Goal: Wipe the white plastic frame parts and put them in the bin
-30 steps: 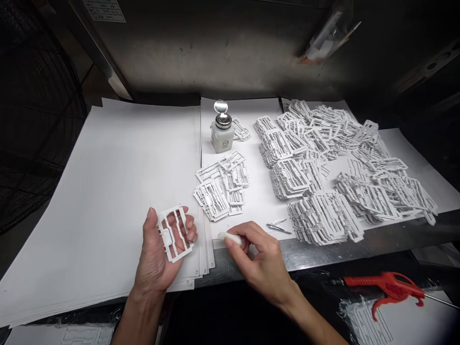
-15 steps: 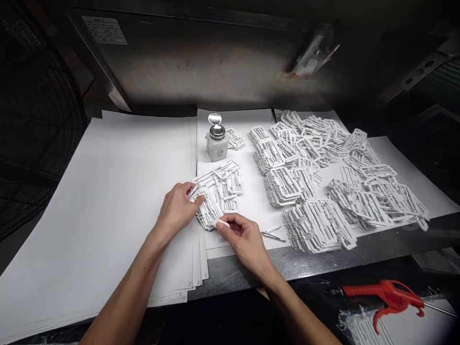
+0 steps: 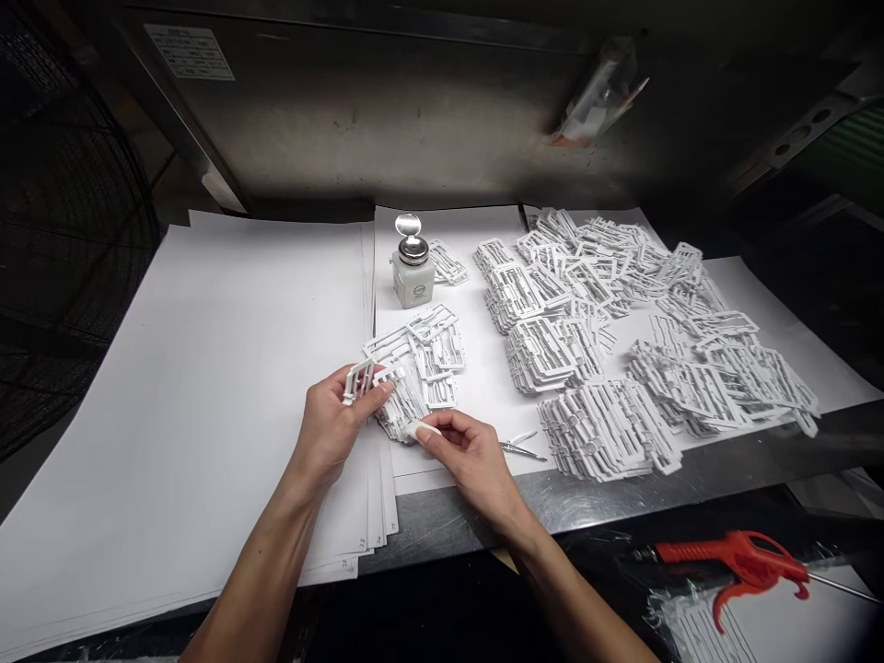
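Observation:
My left hand point(image 3: 329, 425) is closed on a white slotted plastic frame point(image 3: 358, 379), which tilts up between its fingers and thumb. My right hand point(image 3: 476, 462) pinches a small, soft-looking white wad point(image 3: 418, 429) between thumb and fingers; its exact kind is hard to make out. Between the two hands lies a small heap of similar white frames point(image 3: 401, 407), with the left thumb in front of its upper edge. More loose frames point(image 3: 438, 352) lie just behind. A pair of metal tweezers point(image 3: 523, 449) rests on the paper to the right of my right hand.
A white pump bottle point(image 3: 414, 282) with its metal lid raised stands behind the heap. Stacked frames point(image 3: 608, 428) cover the right side. Large white paper sheets point(image 3: 227, 387) spread over the left. A red air blow gun point(image 3: 742, 560) lies below the metal table edge point(image 3: 476, 517).
My left hand has turned and lifted slightly, so the frame in it now shows tilted upward. My right hand stays nearly in place with the white wad.

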Demonstrator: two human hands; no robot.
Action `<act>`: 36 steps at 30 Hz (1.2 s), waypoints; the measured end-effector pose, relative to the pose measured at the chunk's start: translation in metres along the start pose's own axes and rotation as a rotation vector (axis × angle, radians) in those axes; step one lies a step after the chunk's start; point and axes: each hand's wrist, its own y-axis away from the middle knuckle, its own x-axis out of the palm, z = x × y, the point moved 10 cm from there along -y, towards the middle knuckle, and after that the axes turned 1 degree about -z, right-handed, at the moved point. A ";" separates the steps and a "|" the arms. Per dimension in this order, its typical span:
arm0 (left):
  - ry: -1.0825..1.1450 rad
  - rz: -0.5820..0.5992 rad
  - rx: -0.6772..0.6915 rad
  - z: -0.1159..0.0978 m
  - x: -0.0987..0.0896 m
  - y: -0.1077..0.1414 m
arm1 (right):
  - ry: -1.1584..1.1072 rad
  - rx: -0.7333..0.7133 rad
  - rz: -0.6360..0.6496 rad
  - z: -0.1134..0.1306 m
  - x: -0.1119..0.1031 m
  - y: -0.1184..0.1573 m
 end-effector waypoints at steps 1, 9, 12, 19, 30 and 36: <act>0.049 -0.004 -0.026 0.005 -0.002 0.003 | -0.005 -0.001 0.017 0.002 0.000 0.002; 0.124 0.009 -0.092 0.014 -0.008 0.027 | 0.076 -0.140 -0.063 0.037 -0.008 0.005; 0.127 0.052 -0.066 0.010 0.001 0.035 | 0.251 -0.317 -0.053 0.063 0.008 0.002; 0.187 0.015 -0.149 0.021 -0.004 0.041 | 0.504 -0.370 -0.134 0.071 -0.002 -0.001; 0.325 -0.157 -0.166 0.022 -0.021 0.040 | 0.569 -0.312 -0.072 0.046 -0.002 0.048; 0.312 -0.140 -0.152 0.023 -0.017 0.043 | 0.519 -0.331 -0.108 0.043 -0.002 0.046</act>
